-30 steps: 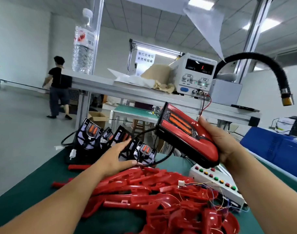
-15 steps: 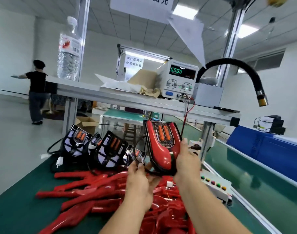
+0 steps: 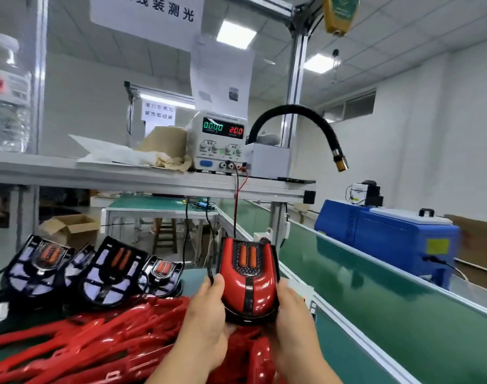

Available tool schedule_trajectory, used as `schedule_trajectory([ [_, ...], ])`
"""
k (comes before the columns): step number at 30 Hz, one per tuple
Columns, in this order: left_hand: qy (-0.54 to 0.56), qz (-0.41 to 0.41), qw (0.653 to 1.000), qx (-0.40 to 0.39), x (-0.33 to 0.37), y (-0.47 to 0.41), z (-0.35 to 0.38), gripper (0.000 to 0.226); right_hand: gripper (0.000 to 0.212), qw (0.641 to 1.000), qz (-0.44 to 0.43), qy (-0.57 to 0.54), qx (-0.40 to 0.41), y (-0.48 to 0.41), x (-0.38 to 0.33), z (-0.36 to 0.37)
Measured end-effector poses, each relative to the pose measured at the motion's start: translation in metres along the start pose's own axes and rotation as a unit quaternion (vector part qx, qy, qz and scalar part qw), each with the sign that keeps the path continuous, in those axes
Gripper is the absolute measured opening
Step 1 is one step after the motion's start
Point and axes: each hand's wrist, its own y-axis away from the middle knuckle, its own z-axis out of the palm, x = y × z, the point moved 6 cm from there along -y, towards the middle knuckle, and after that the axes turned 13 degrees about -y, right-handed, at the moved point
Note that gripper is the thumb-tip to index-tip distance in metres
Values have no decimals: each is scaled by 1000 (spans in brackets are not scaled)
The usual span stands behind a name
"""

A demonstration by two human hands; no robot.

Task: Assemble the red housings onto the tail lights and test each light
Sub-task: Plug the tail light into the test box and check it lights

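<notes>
Tail light (image 3: 247, 278) with its red housing already on: we hold it upright in front of us, above the near end of the pile of loose red housings (image 3: 79, 342). Long axis runs near vertical; the flat end with the two orange lamp strips points up and away, the rounded end sits down in our palms, the red face toward the camera. The strips look dull, so we judge it unlit at this instant.

Left hand (image 3: 206, 314) wraps the lower left edge, thumb on the face, closed around the unit; a black lead passes by its fingers. Right hand (image 3: 289, 314) cups the lower right edge, likewise closed around it.

Progress, as judged: one unit assembled, its test not evidently passed. Left of it on the green bench (image 3: 403, 328), three bare tail lights (image 3: 112, 270) stand without red housings, leaning back in a row, and the pile of housings is large, so most of the work remains.

Behind, on the shelf, the power supply (image 3: 223, 139) shows 00.00 in green and 2.00 in red; its red and black leads drop toward the unit, but we cannot tell whether they are connected to it.
</notes>
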Motion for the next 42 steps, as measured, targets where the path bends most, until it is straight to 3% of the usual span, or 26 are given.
schedule_trajectory([
  [8, -53, -167, 975, -139, -42, -23, 129, 39, 24, 989, -99, 45, 100, -15, -87, -107],
  [15, -101, -211, 954, -187, -66, -64, 219, 30, 21, 983, -97, -20, 155, -58, -134, -165],
  [21, -134, -199, 959, -152, -87, -97, 251, 24, 22, 981, -84, -14, 175, -104, -138, -199],
  [28, -76, -146, 979, -117, -111, -115, 256, 21, 25, 985, -96, 33, 142, -152, -148, -219],
  [32, -102, -31, 994, 9, -117, -111, 250, 47, 30, 997, -44, 32, 57, -173, -139, -209],
  [35, -70, -24, 995, 61, -119, -105, 248, 48, 29, 997, -14, 64, 30, -185, -132, -202],
  [38, -61, -44, 995, 58, -117, -115, 243, 54, 27, 995, -13, 96, 19, -193, -133, -196],
  [42, -42, -77, 996, -14, -107, -147, 248, 60, 26, 989, -80, 113, 45, -202, -148, -198],
])
